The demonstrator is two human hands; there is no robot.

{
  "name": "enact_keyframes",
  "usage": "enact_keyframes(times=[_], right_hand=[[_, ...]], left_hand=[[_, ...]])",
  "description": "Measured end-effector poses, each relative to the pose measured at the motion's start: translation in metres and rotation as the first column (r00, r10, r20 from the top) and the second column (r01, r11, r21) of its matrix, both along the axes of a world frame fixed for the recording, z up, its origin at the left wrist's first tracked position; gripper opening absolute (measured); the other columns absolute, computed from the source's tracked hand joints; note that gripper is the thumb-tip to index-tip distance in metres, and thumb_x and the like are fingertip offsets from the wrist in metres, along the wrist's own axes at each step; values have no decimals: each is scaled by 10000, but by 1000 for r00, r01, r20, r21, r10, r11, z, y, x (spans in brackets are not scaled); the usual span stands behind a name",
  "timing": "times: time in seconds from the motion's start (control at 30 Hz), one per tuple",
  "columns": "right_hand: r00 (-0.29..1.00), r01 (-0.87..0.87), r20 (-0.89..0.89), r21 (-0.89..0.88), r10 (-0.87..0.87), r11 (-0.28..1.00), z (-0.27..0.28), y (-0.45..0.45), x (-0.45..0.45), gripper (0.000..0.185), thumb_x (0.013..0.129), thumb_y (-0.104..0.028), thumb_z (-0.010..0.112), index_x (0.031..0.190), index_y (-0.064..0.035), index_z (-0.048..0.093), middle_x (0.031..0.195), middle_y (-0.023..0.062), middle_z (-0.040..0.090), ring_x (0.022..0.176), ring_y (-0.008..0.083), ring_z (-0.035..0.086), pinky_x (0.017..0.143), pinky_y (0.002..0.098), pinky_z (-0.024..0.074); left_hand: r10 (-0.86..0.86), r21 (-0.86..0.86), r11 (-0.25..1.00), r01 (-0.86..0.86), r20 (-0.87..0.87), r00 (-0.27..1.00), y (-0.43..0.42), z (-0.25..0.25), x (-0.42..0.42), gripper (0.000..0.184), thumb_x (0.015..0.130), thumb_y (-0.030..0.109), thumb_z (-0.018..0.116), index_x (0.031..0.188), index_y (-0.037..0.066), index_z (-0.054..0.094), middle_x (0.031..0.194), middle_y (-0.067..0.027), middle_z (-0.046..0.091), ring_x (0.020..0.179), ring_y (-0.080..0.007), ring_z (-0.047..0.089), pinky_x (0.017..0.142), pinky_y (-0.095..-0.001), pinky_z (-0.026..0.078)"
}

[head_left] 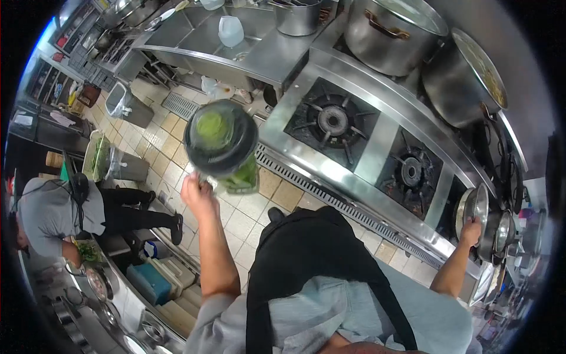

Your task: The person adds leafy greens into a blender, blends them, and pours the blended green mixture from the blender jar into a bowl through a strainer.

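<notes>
My left hand (198, 196) is closed around the handle of a blender jar (240, 179), which it holds up over the tiled floor. The jar has a black lid (221, 137) with a see-through middle, and green leafy contents show through its clear wall. Far off to the right, my right hand (470, 232) grips the edge of a round, shallow metal pan (480, 206). The pan is seen nearly edge-on beside other round metalware, at the right end of the stove. My fingertips there are partly hidden.
A steel stove (365, 154) with two visible burners runs ahead of me. Large stockpots (386, 44) stand behind it. A sink (194, 29) holds a plastic jug (230, 31). At left a co-worker (59, 206) bends over a counter; grey bins (132, 106) stand on the floor.
</notes>
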State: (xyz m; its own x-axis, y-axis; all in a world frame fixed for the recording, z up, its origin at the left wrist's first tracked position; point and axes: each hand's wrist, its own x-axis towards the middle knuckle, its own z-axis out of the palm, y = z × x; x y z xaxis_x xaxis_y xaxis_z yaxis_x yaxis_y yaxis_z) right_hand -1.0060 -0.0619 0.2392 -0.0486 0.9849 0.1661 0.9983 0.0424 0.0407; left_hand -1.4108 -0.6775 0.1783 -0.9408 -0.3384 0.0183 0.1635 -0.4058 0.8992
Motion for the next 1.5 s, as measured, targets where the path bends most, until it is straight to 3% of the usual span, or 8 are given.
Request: enact_keyframes(times=[0.17, 0.33, 0.4, 0.5, 0.8, 1.2, 1.33, 1.5], right_hand=[[911, -310, -203, 236, 359, 921, -31, -5, -14, 337, 911, -212, 607, 1149, 26, 596, 1024, 232, 655, 959, 381, 622, 844, 417, 469], [697, -407, -558, 209, 450, 889, -36, -56, -108, 252, 920, -174, 610, 1023, 55, 583, 858, 160, 638, 771, 227, 566, 741, 341, 453], [712, -455, -593, 18, 376, 890, -18, -85, -148, 221, 905, -147, 629, 1012, 43, 590, 814, 93, 603, 782, 165, 541, 734, 299, 444], [535, -508, -741, 102, 406, 856, -44, -102, -177, 161, 911, -120, 629, 970, 24, 586, 826, 24, 580, 781, 112, 498, 761, 253, 424], [671, -528, -656, -97, 344, 844, -11, -223, -272, 99, 911, -98, 610, 900, -5, 579, 804, 27, 564, 801, 111, 493, 738, 249, 417], [424, -587, -895, -157, 137, 794, 2, -313, -408, 117, 890, -106, 643, 931, -1, 610, 802, -34, 530, 756, 66, 439, 704, 208, 376], [668, -582, -682, -227, 299, 781, 26, -325, -443, 227, 848, -170, 690, 954, 24, 641, 742, 20, 567, 683, 108, 481, 626, 261, 400], [491, -821, -577, -57, 653, 568, 25, -326, -448, 172, 793, -135, 707, 925, -33, 665, 837, 162, 649, 831, 351, 620, 766, 436, 473]], left_hand=[[-69, -39, 997, 72, 63, 996, 52, 25, -126, 195, 880, 171, 590, 711, 78, 557, 576, 41, 400, 467, -55, 333, 439, -222, 247], [-187, 44, 981, 188, -22, 982, 108, 25, -226, 204, 892, 185, 588, 726, 92, 515, 566, 20, 411, 446, -69, 357, 416, -222, 260], [-192, 23, 981, 192, -19, 981, 126, 17, -260, 197, 891, 180, 585, 730, 92, 514, 570, 17, 421, 447, -70, 362, 415, -221, 265], [-186, 49, 982, 183, 47, 981, 153, 14, -302, 242, 869, 216, 610, 685, 97, 508, 550, 17, 424, 427, -82, 362, 407, -229, 269], [-375, 71, 926, 371, 50, 926, 201, -14, -405, 245, 866, 186, 612, 661, 89, 519, 558, 35, 426, 487, -61, 377, 449, -227, 280], [-744, -127, 643, 755, 132, 655, 195, -19, -446, 290, 908, 254, 631, 703, 75, 528, 639, 13, 518, 581, -75, 444, 544, -240, 358], [-607, -299, 745, 596, 65, 792, 170, -57, -442, 315, 947, 372, 578, 973, 58, 563, 895, -22, 553, 860, -118, 513, 821, -290, 418], [-810, -356, 548, 757, 0, 586, 117, -92, -386, 142, 888, 131, 666, 954, 49, 572, 852, -16, 589, 728, -86, 536, 680, -230, 446]])
